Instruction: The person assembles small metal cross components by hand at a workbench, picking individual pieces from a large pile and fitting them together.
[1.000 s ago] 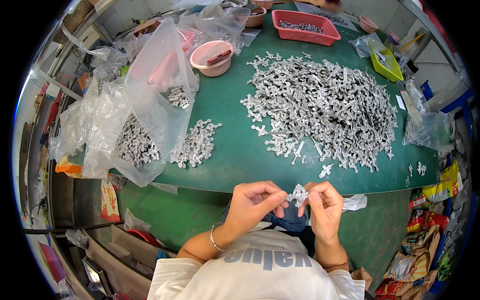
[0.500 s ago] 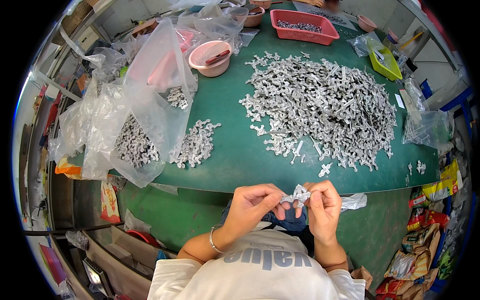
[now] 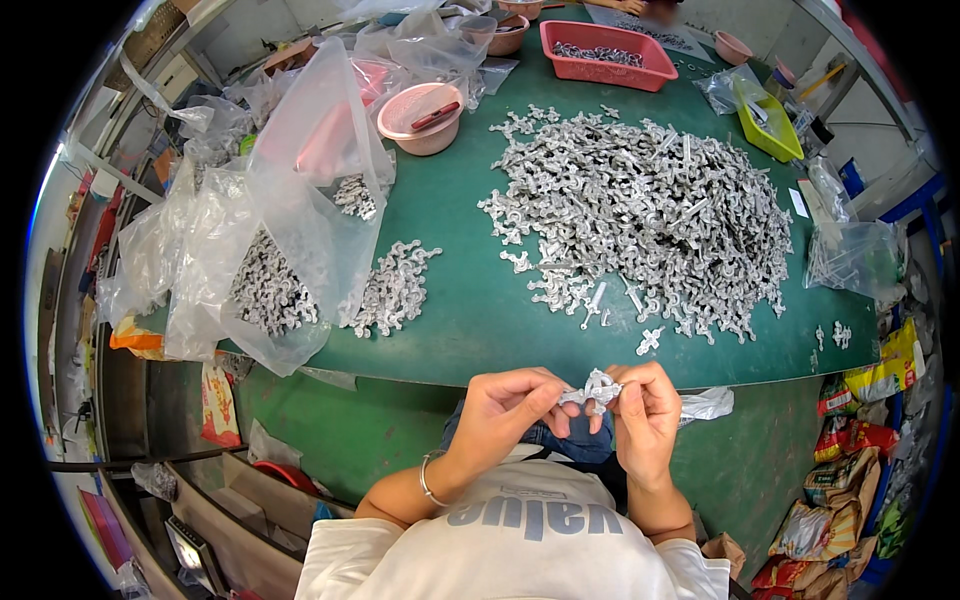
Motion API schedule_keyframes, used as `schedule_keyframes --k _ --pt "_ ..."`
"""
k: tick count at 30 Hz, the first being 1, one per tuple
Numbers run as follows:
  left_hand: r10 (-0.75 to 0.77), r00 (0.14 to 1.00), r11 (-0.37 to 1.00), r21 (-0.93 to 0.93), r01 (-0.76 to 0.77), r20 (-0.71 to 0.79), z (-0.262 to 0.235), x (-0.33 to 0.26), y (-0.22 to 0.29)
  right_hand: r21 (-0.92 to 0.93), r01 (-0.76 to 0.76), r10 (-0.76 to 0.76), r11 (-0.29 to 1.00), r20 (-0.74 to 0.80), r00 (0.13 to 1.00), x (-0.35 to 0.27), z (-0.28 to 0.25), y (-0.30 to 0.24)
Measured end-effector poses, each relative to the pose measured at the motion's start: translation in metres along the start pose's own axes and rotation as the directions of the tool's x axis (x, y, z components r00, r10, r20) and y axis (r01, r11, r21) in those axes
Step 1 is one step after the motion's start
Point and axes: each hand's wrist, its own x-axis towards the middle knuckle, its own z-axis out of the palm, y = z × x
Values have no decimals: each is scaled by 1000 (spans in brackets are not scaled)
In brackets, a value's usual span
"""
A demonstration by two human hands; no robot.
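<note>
Close to my body, just off the table's near edge, my left hand and my right hand pinch a small silver-grey metal casting between them. Lobed arms show on the casting. Its ends are covered by my thumbs and fingers, and the finer detail is too small to make out. Beyond my hands, a large heap of similar castings covers the right half of the table. One loose cross-shaped casting lies between that heap and my right hand. To the left is a smaller pile of castings.
On the green table, an open clear plastic bag holds more castings at left. Behind stand a pink bowl, a red tray of small metal parts and a yellow-green basket. Another person's hand shows at the far edge.
The casting has turned slightly between my fingers. Both hands stay in nearly the same place, and the piles look unchanged.
</note>
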Motion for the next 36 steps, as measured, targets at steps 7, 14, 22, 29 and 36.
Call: schedule_keyframes --k 7,14,22,29,36 --pt "53 996 995 84 -47 -73 6 0 4 -76 16 -17 997 -18 1000 -1 3 -1" --pt "-3 1000 1000 16 4 -12 2 -2 5 -79 24 -25 997 -2 1000 0 4 -2" --pt "-15 999 1000 4 16 -31 3 -4 6 -21 18 -18 1000 22 1000 0 6 -4" --pt "-82 996 996 -35 82 23 2 -5 11 -11 26 -26 1000 43 999 1 5 -6" --pt "-109 993 992 -60 112 50 0 -7 10 -13 34 -33 999 53 998 -1 7 -9"
